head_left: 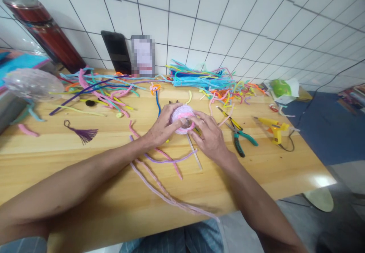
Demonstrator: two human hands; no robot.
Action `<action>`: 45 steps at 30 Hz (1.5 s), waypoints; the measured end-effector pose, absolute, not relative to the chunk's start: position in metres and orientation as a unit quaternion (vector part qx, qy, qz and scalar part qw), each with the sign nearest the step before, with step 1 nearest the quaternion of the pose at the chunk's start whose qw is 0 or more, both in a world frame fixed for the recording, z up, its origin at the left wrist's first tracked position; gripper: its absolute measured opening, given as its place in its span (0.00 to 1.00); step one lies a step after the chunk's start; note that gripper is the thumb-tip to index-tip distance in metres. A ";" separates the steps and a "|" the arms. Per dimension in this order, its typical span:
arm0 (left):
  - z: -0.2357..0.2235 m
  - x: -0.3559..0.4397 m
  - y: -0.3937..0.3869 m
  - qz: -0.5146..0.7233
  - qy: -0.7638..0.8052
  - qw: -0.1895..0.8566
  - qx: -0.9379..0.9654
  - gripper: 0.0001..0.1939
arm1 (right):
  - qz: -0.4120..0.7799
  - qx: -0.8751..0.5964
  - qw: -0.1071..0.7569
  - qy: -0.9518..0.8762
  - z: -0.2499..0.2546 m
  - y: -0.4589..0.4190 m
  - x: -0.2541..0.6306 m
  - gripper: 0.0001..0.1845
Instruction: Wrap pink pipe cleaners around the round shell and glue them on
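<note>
Between both hands is a round ball (182,113) wound with pink and lilac pipe cleaners, with a see-through patch showing on its near side. My left hand (163,127) wraps the ball's left side, its thumb lying across the front. On the right, my right hand (209,133) has its fingers closed against the ball's edge. Just below lies a thin clear stick (195,152), crossed by a purple pipe cleaner (168,162). Long pale lilac strands (159,192) run toward the table's front edge. Whatever is under the fingers stays hidden.
Green-handled pliers (241,141) and a yellow glue gun (273,127) lie to the right. Bundled blue pipe cleaners (201,79) sit along the tiled wall. Farther left are a purple tassel (82,132), a clear bag (32,84), a phone (116,51) and a red flask (45,32).
</note>
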State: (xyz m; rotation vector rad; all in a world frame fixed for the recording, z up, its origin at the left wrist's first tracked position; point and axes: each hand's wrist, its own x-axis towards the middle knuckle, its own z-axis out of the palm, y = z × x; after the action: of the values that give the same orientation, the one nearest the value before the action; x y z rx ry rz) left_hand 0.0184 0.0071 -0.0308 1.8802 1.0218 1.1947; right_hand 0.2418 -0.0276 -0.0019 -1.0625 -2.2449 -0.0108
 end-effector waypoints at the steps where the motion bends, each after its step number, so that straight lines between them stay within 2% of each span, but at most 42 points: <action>1: -0.032 0.018 0.007 0.463 0.391 0.341 0.719 0.29 | -0.001 -0.406 0.329 -0.852 -0.001 -0.028 0.243 0.22; 13: -0.034 0.018 0.006 0.467 0.379 0.365 0.711 0.31 | -0.053 -0.398 0.349 -0.847 -0.001 -0.032 0.241 0.18; 21: -0.035 0.018 0.008 0.468 0.380 0.376 0.704 0.34 | -0.036 -0.414 0.356 -0.837 -0.007 -0.032 0.238 0.19; 30: -0.036 0.013 0.014 0.474 0.357 0.426 0.683 0.31 | -0.056 -0.403 0.379 -0.831 -0.010 -0.031 0.235 0.17; 39: -0.030 0.015 0.015 0.469 0.370 0.402 0.694 0.29 | -0.073 -0.406 0.366 -0.834 -0.009 -0.031 0.236 0.16; 45: -0.034 0.009 0.014 0.450 0.345 0.411 0.714 0.33 | -0.073 -0.408 0.368 -0.832 -0.008 -0.031 0.235 0.16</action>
State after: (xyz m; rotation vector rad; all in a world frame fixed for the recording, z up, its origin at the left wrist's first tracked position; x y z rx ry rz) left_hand 0.0091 0.0144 -0.0338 1.7980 0.8675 1.1323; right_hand 0.2345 -0.0310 -0.0082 -1.0483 -2.1364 -0.1882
